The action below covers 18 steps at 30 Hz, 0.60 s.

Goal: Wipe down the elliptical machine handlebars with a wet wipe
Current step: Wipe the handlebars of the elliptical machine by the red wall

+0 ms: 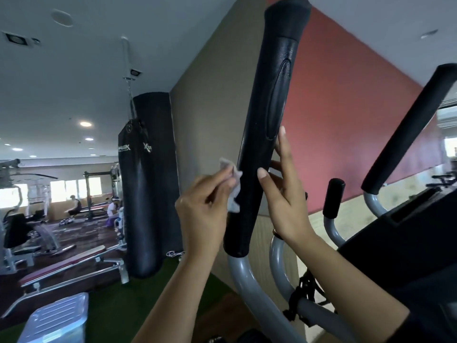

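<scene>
Handlebars on the elliptical rise as grey metal tubes capped with black padded grips; the nearest grip (264, 134), long, slightly glossy and leathery with an oval seam, tilts up to the right. The left hand (205, 214) is raised beside the grip's lower left side, fingers (222, 177) pinched together on a crumpled, pale wet wipe (233, 186) that touches the grip's edge. The right hand (284, 194) reaches up on the other side, fingers spread and straight, thumb tip (262, 173) laid on the grip's front; whether the palm presses the grip is hard to tell. A second grip (405, 129), matte foam, stands further right. A black punching bag (146, 184) hangs behind.
</scene>
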{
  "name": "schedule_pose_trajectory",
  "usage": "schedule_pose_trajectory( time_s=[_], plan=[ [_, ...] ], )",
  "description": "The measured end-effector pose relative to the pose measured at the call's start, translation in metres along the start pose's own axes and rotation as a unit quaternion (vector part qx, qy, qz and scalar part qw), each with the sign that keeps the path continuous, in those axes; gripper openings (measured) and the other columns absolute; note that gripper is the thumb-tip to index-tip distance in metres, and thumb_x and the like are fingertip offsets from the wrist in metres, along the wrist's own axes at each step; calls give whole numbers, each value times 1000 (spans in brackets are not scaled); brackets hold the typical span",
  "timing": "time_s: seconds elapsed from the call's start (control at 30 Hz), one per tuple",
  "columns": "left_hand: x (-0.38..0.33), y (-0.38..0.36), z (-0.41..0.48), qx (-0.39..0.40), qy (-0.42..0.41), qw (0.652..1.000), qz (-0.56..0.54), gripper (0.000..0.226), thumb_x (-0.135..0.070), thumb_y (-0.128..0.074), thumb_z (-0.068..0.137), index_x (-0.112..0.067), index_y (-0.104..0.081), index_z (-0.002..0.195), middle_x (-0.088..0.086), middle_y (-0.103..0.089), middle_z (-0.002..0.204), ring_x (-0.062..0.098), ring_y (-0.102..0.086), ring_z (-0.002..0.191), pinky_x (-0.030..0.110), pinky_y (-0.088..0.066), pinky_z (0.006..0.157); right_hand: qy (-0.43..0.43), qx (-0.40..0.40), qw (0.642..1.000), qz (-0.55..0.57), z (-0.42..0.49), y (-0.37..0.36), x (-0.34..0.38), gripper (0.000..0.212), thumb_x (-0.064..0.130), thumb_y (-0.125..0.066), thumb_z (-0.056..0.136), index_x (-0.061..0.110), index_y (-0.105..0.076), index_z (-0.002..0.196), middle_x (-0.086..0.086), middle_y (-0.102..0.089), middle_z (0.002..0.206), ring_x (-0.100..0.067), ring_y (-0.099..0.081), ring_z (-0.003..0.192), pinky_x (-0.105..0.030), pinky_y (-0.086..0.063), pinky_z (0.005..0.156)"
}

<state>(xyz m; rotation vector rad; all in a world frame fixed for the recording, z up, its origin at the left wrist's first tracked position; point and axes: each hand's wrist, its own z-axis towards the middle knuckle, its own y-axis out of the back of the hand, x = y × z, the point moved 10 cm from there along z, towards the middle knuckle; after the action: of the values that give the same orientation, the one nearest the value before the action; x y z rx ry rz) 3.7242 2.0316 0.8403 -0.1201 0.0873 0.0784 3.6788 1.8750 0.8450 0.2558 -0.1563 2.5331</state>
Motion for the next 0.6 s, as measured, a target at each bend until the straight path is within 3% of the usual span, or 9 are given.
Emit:
schedule_pose_trajectory(
  time_s=[0.03, 0.13, 0.3, 0.43, 0.6],
  plan=[
    [-1, -3, 12, -3, 10, 1000, -16, 27, -15, -69, 85, -20, -66, 111, -20, -61, 86, -4, -60, 75, 10, -47, 66, -2, -6, 1000, -9, 0, -1, 0, 66, 10, -48, 99, 33, -13, 150, 11, -29, 155, -5, -45, 130, -24, -38, 106],
    [-3, -16, 34, 8, 21, 998, -63, 30, -15, -70, 85, -20, -66, 115, -7, -67, 86, 5, -64, 77, 21, -53, 72, 1, -20, 999, -28, 0, 1, 2, 66, 10, -47, 98, 30, -13, 151, 10, -31, 154, -12, -48, 128, -37, -40, 107],
    [20, -15, 8, 53, 1, 995, -86, 28, -23, -69, 85, -13, -69, 112, 1, -70, 85, 8, -64, 73, 26, -54, 64, -6, -29, 997, -74, -7, 0, 5, 68, 10, -49, 98, 34, -14, 150, 13, -34, 151, -15, -52, 123, -35, -43, 104],
    [28, -12, 13, 63, 46, 987, -140, 24, -32, -65, 85, -31, -67, 109, 0, -69, 85, 18, -66, 74, 41, -56, 68, -14, -28, 995, -97, -13, 0, 7, 69, 10, -50, 98, 34, -14, 151, 14, -32, 152, -16, -52, 122, -37, -45, 103],
    [14, -35, 68, 49, 42, 981, -180, 28, -26, -64, 87, -23, -66, 115, 1, -62, 79, 20, -61, 68, 39, -53, 70, -24, -32, 994, -106, -18, -6, 6, 70, 10, -49, 96, 32, -13, 152, 12, -32, 153, -12, -53, 120, -22, -46, 95]
  ],
)
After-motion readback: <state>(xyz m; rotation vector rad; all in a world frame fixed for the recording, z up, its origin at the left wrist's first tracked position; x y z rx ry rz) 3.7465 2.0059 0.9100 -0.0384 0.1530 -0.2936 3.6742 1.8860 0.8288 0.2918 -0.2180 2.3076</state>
